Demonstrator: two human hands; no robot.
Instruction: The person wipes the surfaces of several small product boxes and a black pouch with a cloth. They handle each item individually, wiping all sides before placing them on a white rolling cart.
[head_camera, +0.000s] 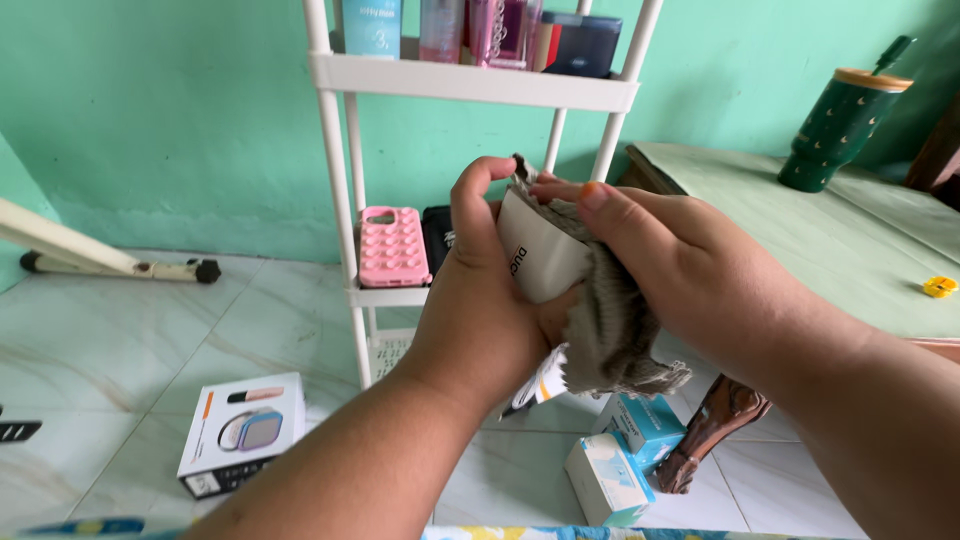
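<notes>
**Desk:** Head view, centre of frame: what are the two hands doing?

**Photographer:** Left hand (480, 300) is wrapped around a white packet (535, 262), thumb up its near face, palm behind it. Right hand (690, 275) comes in from the right of the frame and presses a grey cloth (610, 330) against the packet, fingertips on the packet's top edge. Both grips are closed, the left on the packet, the right on the cloth.

**Desk:** Which step would you call it?

**Photographer:** By the look of it, wiping the packet down, mid-stroke. Going by this frame alone, a next stroke would call for the left hand to hold the packet steady while the right drags the cloth along its face.

**Desk:** How does the packet lie?

**Photographer:** Held in the air at frame centre, above the tiled floor (140, 330). Its long axis runs steeply, top edge toward the upper centre near the fingertips, lower corner pointing down and slightly left below the left palm. The cloth hangs past it to the lower right.

**Desk:** Surroundings?

**Photographer:** Behind the hands, a white shelf rack (470, 82) against a green wall, bottles on its top tier, a pink case (392, 246) on the middle one. Lower left, a white product box (243, 432) lies on the floor; bottom centre, two teal-and-white boxes (622, 455). Upper right, a dark green tumbler (840, 118) stands on a table (860, 250) covered in pale green.
</notes>
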